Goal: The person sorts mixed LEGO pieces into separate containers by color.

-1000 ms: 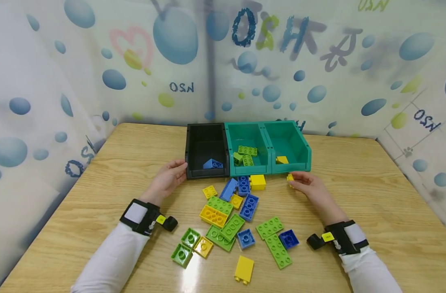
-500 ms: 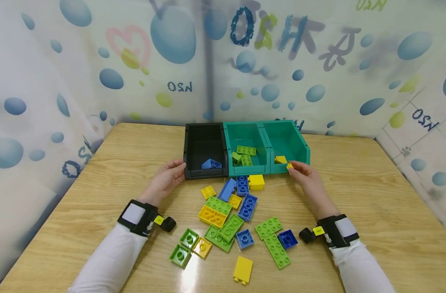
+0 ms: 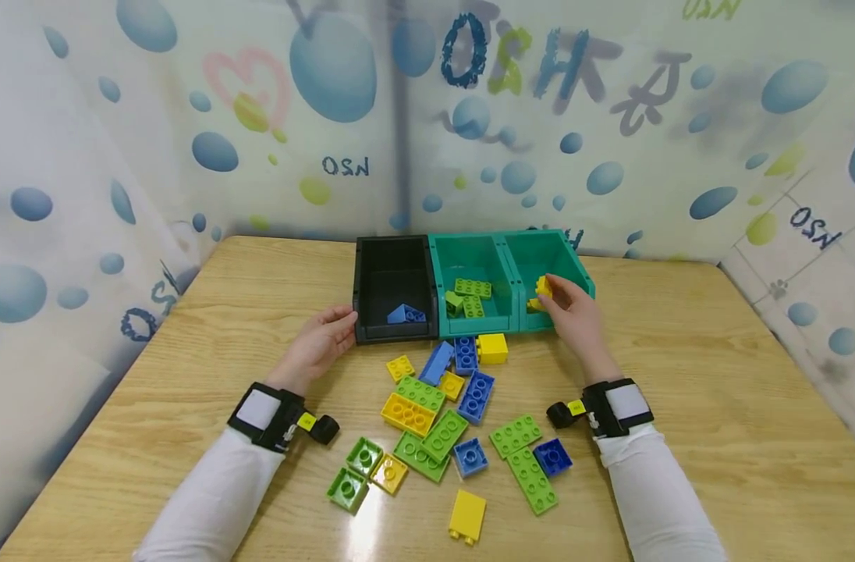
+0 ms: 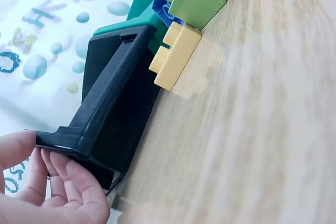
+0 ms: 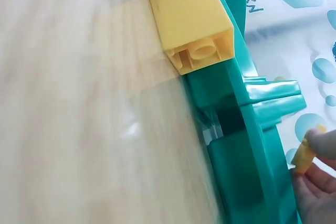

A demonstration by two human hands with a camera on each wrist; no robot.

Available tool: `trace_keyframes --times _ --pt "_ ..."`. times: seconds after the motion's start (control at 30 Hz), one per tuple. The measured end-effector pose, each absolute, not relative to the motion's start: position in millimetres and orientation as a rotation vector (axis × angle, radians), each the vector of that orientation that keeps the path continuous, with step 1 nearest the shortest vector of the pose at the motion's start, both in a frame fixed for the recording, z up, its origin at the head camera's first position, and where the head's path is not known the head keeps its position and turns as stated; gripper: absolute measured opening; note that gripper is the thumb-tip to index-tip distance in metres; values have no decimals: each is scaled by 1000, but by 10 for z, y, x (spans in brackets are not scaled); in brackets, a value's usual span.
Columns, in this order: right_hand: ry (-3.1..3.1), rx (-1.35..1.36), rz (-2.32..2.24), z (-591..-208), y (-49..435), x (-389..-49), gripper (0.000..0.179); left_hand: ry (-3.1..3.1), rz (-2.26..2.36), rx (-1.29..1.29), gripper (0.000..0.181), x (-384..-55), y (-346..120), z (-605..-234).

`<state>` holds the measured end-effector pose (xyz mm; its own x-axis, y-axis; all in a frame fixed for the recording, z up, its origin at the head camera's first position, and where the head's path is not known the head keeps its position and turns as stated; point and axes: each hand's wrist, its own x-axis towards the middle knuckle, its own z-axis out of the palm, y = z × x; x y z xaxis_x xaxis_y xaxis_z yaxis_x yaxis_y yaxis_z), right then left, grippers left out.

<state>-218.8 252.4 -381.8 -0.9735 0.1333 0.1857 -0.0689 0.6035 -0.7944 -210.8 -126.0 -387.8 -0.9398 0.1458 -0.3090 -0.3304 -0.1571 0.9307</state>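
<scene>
Gripping a black bin [image 3: 397, 332], the left hand [image 3: 319, 343] eludes right-wrist view, where the right hand [image 5: 318, 188] pinches a yellow brick [image 5: 303, 157].

Viewed from the centre of the table [image 3: 715, 406]: bin row [image 3: 478, 326], 12 o'clock (at least one brick [image 3: 473, 289] inside each); loose bricks [image 3: 445, 435], centre through 6 o'clock.

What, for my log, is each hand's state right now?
Left hand: closed, holding the black bin by its edge.
Right hand: closed, holding a yellow brick.
</scene>
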Motion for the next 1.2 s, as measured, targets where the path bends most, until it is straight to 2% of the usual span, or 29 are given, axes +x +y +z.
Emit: trace_keyframes --times 0.43,0.63,1.0,1.2 --pt "-2782 -113 1065 -3769 2383 -2563 37 1760 2204 -227 6 -2107 -1234 -3902" --pt "-2959 -125 893 -3802 2382 -2651 29 1777 2193 -216 9 -2108 -1247 -3894" --pt "-3159 -219 674 -3783 2298 -2710 36 1778 2191 -213 13 -2107 -1262 -3890" --pt "-3129 -93 718 -3779 2372 -2662 37 1795 2165 -221 15 -2104 -1259 -3897"
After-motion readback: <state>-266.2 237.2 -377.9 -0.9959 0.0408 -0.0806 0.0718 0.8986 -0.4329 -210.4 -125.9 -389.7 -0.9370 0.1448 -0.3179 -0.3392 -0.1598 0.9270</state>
